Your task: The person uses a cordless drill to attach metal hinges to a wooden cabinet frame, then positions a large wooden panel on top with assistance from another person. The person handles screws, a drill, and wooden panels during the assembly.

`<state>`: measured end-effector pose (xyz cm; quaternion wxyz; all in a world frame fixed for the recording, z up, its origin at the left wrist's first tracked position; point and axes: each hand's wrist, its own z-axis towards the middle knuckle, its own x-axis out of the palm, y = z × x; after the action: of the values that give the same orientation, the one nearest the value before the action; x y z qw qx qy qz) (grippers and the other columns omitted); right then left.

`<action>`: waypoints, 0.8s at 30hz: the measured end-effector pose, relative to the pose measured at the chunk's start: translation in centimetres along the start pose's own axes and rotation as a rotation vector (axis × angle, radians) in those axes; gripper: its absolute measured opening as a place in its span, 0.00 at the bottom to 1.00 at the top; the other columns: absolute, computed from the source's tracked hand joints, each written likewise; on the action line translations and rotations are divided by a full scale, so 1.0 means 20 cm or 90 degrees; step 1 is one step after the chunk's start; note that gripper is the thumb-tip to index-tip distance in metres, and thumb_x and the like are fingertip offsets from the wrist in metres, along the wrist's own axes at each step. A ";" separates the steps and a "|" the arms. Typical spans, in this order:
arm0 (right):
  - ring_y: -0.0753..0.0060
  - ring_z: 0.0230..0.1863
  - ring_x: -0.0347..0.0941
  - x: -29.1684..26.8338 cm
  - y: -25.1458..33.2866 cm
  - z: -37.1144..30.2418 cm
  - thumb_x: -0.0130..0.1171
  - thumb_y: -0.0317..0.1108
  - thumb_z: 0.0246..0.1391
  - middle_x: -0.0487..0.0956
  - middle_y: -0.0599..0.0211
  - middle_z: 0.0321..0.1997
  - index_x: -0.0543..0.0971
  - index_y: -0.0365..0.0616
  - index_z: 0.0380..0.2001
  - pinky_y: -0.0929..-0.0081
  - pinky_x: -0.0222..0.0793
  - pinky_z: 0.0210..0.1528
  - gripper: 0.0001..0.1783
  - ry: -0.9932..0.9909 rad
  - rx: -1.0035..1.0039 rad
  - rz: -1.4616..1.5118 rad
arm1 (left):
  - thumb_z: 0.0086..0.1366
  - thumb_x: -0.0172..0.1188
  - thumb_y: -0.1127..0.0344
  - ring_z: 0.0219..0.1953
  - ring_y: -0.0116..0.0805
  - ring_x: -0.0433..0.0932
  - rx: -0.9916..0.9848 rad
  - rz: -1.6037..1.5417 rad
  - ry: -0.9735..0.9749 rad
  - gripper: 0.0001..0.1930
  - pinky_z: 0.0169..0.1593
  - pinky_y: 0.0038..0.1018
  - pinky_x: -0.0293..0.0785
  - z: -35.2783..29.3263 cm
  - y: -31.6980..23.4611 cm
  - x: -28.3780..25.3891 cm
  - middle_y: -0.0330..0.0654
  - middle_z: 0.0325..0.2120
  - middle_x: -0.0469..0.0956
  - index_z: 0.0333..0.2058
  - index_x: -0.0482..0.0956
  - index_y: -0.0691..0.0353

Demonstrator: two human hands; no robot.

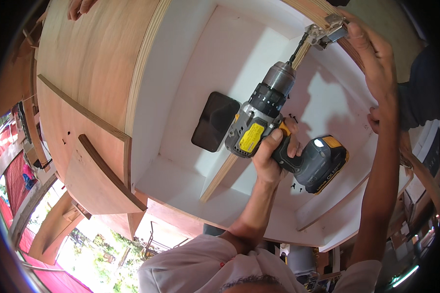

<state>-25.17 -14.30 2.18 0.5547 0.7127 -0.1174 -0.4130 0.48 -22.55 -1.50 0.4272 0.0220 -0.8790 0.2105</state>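
A cordless drill (253, 128), grey and black with a yellow label, is gripped by my left hand (270, 154), its fingers wrapped round the handle. The long driver bit (298, 50) slants up to a metal hinge (322, 34) on the wooden edge of a white-lined cabinet (181, 63); its tip meets the hinge. My right hand (374, 53) holds the hinge against that edge from the outer side, thumb on the metal. Some of its fingers are hidden behind the edge. Several dark screws (293, 186) lie inside the cabinet near the drill's battery.
A black phone (215, 122) lies inside the cabinet, beside a wooden divider (220, 177). Plywood pieces (100, 173) lie on the panel at left. Another person's hand (80, 7) is at the upper left; a dark sleeve (423, 90) is at the right.
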 end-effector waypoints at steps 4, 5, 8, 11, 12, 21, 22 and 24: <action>0.74 0.55 0.73 0.01 -0.02 -0.02 0.46 0.48 0.72 0.80 0.58 0.54 0.73 0.32 0.61 0.77 0.65 0.61 0.29 -0.035 0.037 0.038 | 0.64 0.54 0.61 0.20 0.25 0.70 -0.019 -0.049 0.008 0.19 0.29 0.28 0.75 0.02 -0.01 -0.03 0.46 0.34 0.74 0.50 0.69 0.65; 0.74 0.55 0.73 0.02 -0.01 -0.02 0.46 0.48 0.72 0.80 0.58 0.54 0.73 0.32 0.61 0.77 0.65 0.61 0.29 -0.031 0.025 0.028 | 0.64 0.54 0.61 0.20 0.25 0.70 -0.014 -0.048 0.008 0.19 0.29 0.28 0.75 0.02 -0.01 -0.03 0.46 0.34 0.74 0.50 0.69 0.65; 0.73 0.55 0.74 0.02 0.02 -0.01 0.46 0.48 0.73 0.80 0.58 0.54 0.73 0.32 0.61 0.77 0.66 0.60 0.29 -0.023 0.011 -0.011 | 0.64 0.54 0.61 0.19 0.25 0.70 -0.017 -0.035 -0.014 0.19 0.28 0.29 0.75 0.01 0.00 -0.01 0.47 0.34 0.74 0.50 0.69 0.66; 0.73 0.54 0.74 0.02 0.04 -0.01 0.46 0.48 0.73 0.80 0.57 0.54 0.74 0.33 0.60 0.76 0.67 0.60 0.28 -0.022 0.020 -0.029 | 0.64 0.54 0.61 0.19 0.25 0.69 -0.017 -0.045 -0.020 0.19 0.28 0.29 0.75 0.02 0.00 0.02 0.48 0.34 0.75 0.50 0.69 0.65; 0.73 0.54 0.74 0.03 0.04 -0.01 0.46 0.48 0.72 0.80 0.58 0.54 0.74 0.33 0.60 0.76 0.67 0.60 0.28 -0.023 0.025 -0.026 | 0.64 0.54 0.61 0.19 0.26 0.69 -0.021 -0.051 -0.018 0.19 0.27 0.29 0.75 0.02 0.00 0.02 0.48 0.35 0.75 0.51 0.69 0.65; 0.73 0.54 0.74 0.04 0.05 -0.02 0.47 0.48 0.72 0.80 0.59 0.53 0.75 0.33 0.59 0.77 0.67 0.59 0.28 -0.042 0.036 -0.004 | 0.64 0.53 0.61 0.19 0.26 0.70 -0.002 -0.022 -0.029 0.19 0.27 0.28 0.75 0.02 0.01 0.07 0.48 0.35 0.75 0.50 0.69 0.65; 0.73 0.53 0.74 0.04 0.05 -0.01 0.47 0.48 0.72 0.80 0.59 0.53 0.75 0.33 0.59 0.77 0.67 0.59 0.28 -0.046 0.037 0.003 | 0.64 0.53 0.61 0.19 0.26 0.70 0.000 -0.024 -0.030 0.18 0.27 0.28 0.75 0.02 0.01 0.07 0.48 0.35 0.75 0.50 0.69 0.65; 0.74 0.53 0.74 0.03 0.06 -0.01 0.47 0.48 0.72 0.80 0.59 0.53 0.75 0.33 0.59 0.77 0.67 0.59 0.28 -0.040 0.025 -0.004 | 0.64 0.53 0.62 0.20 0.26 0.71 0.001 -0.020 -0.026 0.18 0.27 0.28 0.75 0.02 0.01 0.08 0.48 0.35 0.75 0.50 0.69 0.64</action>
<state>-24.29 -14.99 2.92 0.5353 0.7105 -0.1409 -0.4345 -0.80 -22.33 -0.54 0.4128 0.0406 -0.8869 0.2036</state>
